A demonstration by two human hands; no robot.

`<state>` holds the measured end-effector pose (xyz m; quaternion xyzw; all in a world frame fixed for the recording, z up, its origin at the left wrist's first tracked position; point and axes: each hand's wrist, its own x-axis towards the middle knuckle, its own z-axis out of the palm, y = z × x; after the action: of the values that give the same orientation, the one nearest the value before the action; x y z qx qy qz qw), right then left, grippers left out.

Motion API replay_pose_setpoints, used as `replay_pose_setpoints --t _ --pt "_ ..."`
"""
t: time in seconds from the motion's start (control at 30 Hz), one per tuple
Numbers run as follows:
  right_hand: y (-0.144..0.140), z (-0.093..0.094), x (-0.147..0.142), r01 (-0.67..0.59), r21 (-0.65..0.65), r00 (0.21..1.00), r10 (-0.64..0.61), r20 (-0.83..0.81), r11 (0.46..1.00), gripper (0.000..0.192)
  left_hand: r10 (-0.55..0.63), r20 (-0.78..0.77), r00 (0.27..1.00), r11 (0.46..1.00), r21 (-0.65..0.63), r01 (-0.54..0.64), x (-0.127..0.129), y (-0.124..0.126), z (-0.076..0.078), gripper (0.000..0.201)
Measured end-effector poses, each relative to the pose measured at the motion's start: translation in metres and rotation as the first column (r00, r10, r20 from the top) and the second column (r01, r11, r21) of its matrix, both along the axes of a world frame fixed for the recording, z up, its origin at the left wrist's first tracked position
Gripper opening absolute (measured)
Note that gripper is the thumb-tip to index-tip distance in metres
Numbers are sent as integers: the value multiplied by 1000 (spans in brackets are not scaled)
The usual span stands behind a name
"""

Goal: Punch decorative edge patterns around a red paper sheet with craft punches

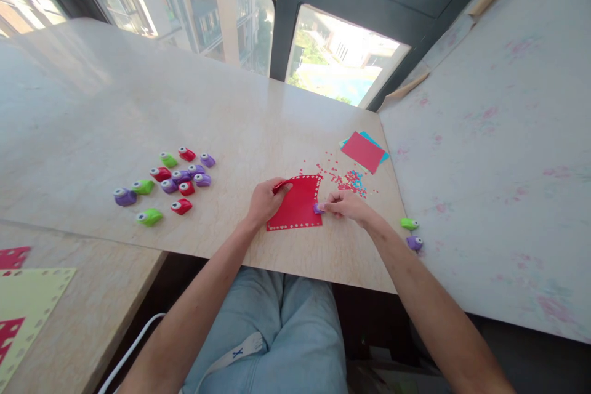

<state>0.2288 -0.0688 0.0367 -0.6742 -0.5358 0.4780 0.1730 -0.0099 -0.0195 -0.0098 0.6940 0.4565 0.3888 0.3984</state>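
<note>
A sheet of red paper (298, 203) lies in front of me, with small punched shapes along its top, right and bottom edges. My left hand (268, 202) is closed on its upper left corner, where the paper curls up under my thumb. At the right edge of the sheet sits a small purple craft punch (318, 209), pinched in the fingers of my right hand (344, 205). My fingers partly hide the punch. Just beyond the right hand are scattered red and blue paper cutouts (353, 181).
Several red, green and purple craft punches (180, 176) are grouped on the left. A green punch (409, 223) and another purple punch (414, 242) stand by the right wall. Small coloured sheets (364, 151) lie near the window. Punched yellow paper (39, 301) rests at lower left.
</note>
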Motion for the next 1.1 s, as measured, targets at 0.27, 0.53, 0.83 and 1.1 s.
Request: replay_pose_setpoints --t 0.27,0.53,0.83,1.1 --pt "15 -1 2 -58 -98 998 57 -19 993 38 5 -31 1000 1000 3 -4 0 1 -1 30" --pt "11 1 1 -31 -87 999 28 -34 996 40 8 -25 1000 1000 11 -7 -1 1 0 29" --pt "-13 -10 -6 85 115 995 -79 -55 990 43 8 -1 1000 1000 -3 -8 -2 1 1 31" --pt "-35 -32 -16 111 379 993 -92 -68 919 55 3 38 999 1000 -23 -2 -3 2 -1 29"
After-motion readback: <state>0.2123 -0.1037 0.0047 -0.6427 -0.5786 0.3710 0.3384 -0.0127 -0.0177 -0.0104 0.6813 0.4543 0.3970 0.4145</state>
